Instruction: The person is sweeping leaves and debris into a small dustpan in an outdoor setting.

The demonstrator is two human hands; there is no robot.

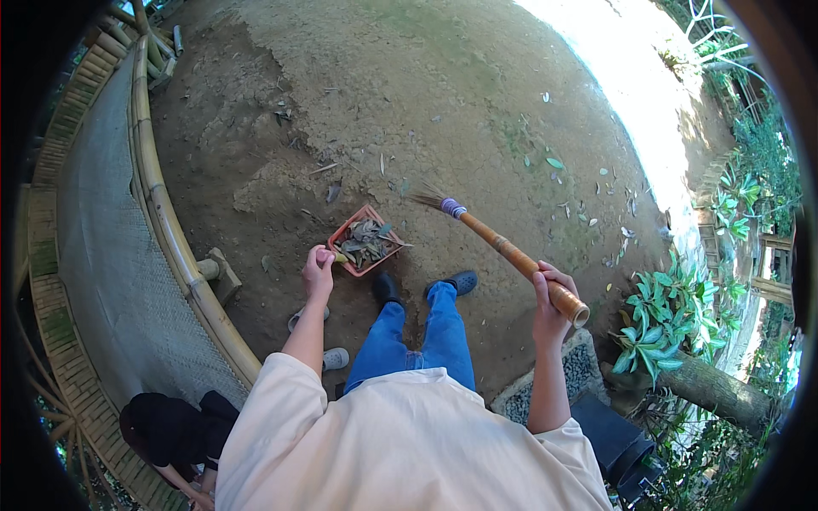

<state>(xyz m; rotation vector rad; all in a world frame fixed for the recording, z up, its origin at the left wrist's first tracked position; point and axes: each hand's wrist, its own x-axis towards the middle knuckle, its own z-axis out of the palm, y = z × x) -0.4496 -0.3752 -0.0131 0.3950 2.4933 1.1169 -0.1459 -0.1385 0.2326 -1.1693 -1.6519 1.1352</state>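
My left hand (317, 271) grips a short handle at the near left corner of a red-orange plastic dustpan or basket (385, 258). Dry leaves (366, 241) fill it, with a few poking over the rim. My right hand (553, 299) is closed around the bamboo handle (505, 247) of a stick broom. Purple binding (453, 207) holds its thin bristles (429, 197), which point left, just beyond the container's far right side. Whether the bristles touch the ground is hard to tell. Scattered leaves (555, 163) lie on the bare dirt ground (409, 96).
A bamboo bench (156, 191) with a woven mat curves along the left, where a person in black (172, 434) sits. Light shoes (335, 359) stand by my left leg. Leafy plants (664, 319), a trunk (716, 386) and a black bin (610, 434) are at right.
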